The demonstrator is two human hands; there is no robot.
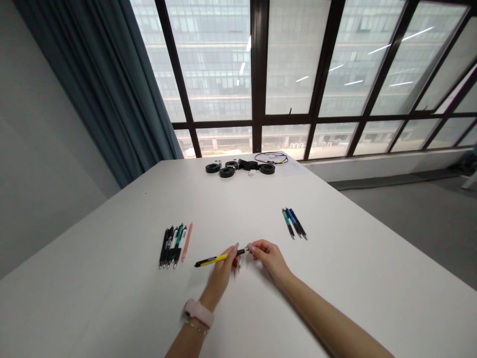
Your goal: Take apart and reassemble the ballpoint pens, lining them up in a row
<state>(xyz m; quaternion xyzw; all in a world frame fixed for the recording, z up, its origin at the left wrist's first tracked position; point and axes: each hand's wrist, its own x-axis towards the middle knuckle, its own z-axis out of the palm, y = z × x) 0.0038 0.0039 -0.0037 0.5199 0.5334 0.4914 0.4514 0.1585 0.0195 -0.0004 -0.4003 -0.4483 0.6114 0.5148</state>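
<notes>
My left hand (224, 268) is closed around the dark grip of a yellow-and-black pen (213, 260), which lies nearly level just above the table. The pen's button end points left and its front end points right. My right hand (271, 257) pinches the pen's small silvery tip (248, 246) between thumb and fingers. Whether the tip is joined to the barrel or apart from it is too small to tell. Left of my hands lies a row of several pens (172, 247), dark, white and green, with a pink pen (187, 242) beside them.
On the white table (112, 298), three pens (294, 223), green, blue and black, lie to the right. Far back are several black rings (226, 172), a coiled black cable (271, 158) and a sheet of paper (294, 169). Windows and a blue curtain (112, 89) stand behind.
</notes>
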